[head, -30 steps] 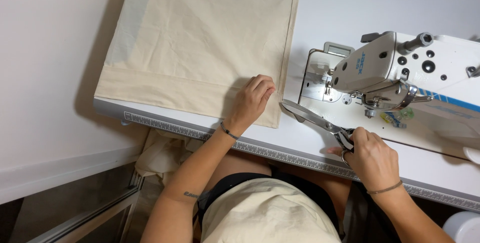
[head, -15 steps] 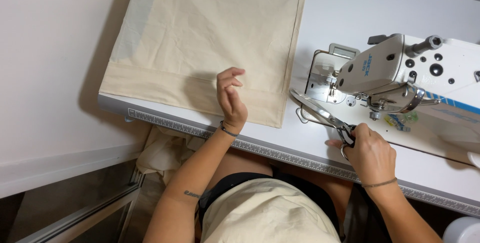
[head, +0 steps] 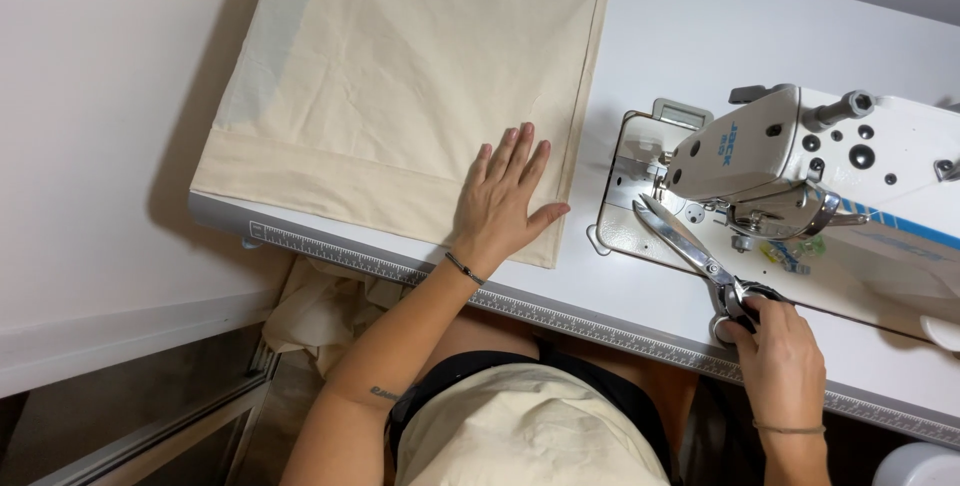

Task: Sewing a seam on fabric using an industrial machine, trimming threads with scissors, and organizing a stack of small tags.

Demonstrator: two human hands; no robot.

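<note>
A large cream cloth (head: 400, 86) lies flat on the white sewing table (head: 700, 36), its hemmed edge near the front. My left hand (head: 505, 196) rests palm down with fingers spread on the cloth's near right corner. My right hand (head: 775, 351) grips the handles of long metal scissors (head: 685, 241), whose blades point up and left toward the needle area of the white sewing machine (head: 800, 161).
A ruler strip (head: 600, 331) runs along the table's front edge. More cream fabric (head: 320, 311) hangs below the table at left. A white wall (head: 90, 126) stands on the left. A white round object (head: 920, 466) sits at the bottom right corner.
My left hand has turned from edge-on to flat, fingers spread on the cloth corner. The right hand with the scissors stays near the machine.
</note>
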